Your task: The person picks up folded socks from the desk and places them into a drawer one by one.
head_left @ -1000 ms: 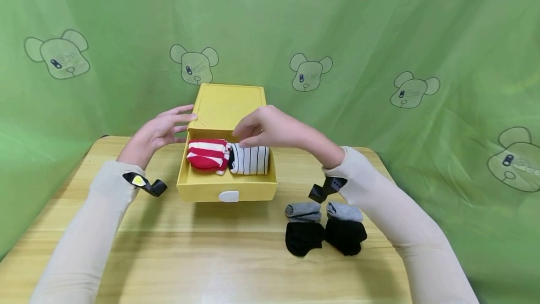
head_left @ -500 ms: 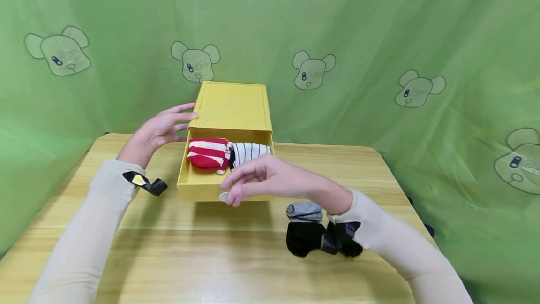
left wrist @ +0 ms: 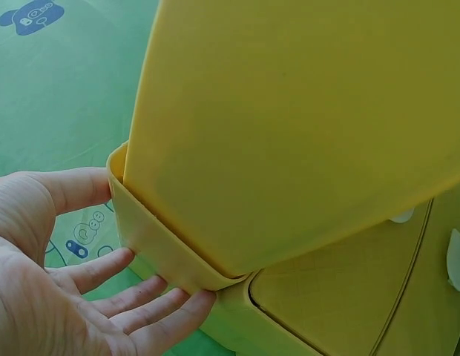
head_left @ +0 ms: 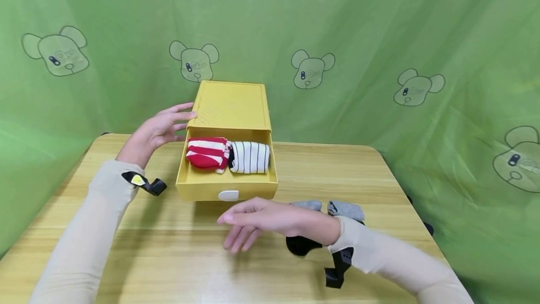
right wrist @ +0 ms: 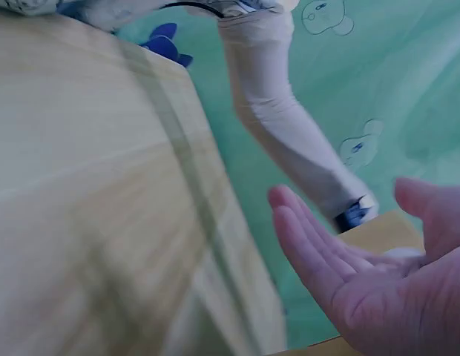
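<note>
A yellow storage box [head_left: 232, 104] stands at the back of the table, its drawer [head_left: 253, 191] pulled out toward me. Inside lie a red-and-white striped folded sock pair [head_left: 207, 154] at left and a white one with black stripes [head_left: 251, 157] at right. My left hand [head_left: 158, 130] touches the box's left side with extended fingers; the left wrist view shows its fingertips [left wrist: 200, 300] at the casing edge. My right hand [head_left: 261, 219], fingers loosely extended and holding nothing, hovers in front of the drawer's white handle [head_left: 228, 195]. Its palm [right wrist: 378, 304] shows bare in the right wrist view.
Right of the drawer lie grey folded socks [head_left: 346, 211] and black socks [head_left: 300, 246], partly hidden by my right forearm and hand. The wooden table [head_left: 168, 257] ends at a green curtain [head_left: 358, 22] behind.
My right hand has moved from over the white striped socks in the drawer down toward me, to in front of the drawer. The left hand stays at the box's side.
</note>
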`<state>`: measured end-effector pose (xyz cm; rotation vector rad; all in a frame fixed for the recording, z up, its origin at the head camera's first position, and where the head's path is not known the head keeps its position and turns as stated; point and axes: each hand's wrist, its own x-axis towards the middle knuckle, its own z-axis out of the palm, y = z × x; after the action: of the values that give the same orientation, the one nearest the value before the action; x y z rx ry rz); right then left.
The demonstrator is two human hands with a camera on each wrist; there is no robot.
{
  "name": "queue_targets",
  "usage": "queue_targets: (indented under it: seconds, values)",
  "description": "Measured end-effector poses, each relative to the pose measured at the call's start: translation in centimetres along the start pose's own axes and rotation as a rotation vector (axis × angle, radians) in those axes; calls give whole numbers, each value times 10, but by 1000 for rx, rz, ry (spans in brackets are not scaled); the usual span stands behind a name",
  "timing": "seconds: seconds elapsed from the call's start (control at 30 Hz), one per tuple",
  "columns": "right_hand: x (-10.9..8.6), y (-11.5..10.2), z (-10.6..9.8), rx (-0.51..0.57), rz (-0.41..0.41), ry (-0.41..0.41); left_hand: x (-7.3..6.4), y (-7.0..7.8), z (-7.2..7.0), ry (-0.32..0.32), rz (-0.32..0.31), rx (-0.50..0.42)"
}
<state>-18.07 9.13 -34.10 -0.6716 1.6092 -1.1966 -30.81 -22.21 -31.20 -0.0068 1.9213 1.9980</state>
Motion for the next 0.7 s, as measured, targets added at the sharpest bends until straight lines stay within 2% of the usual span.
queue_targets:
  seconds: [0.1,0.23,0.53,0.7]
  values:
    - [6,9,1,122,27,68,2,0,1,13,-10,-34]
    - [11,13,1,227,20,112,4,0,2,32,-26,-59]
    - [14,8,9,380,-46,145,5,2,1,31,-25,-61]
    - [15,4,11,403,-75,173,5,3,2,28,-29,-66]
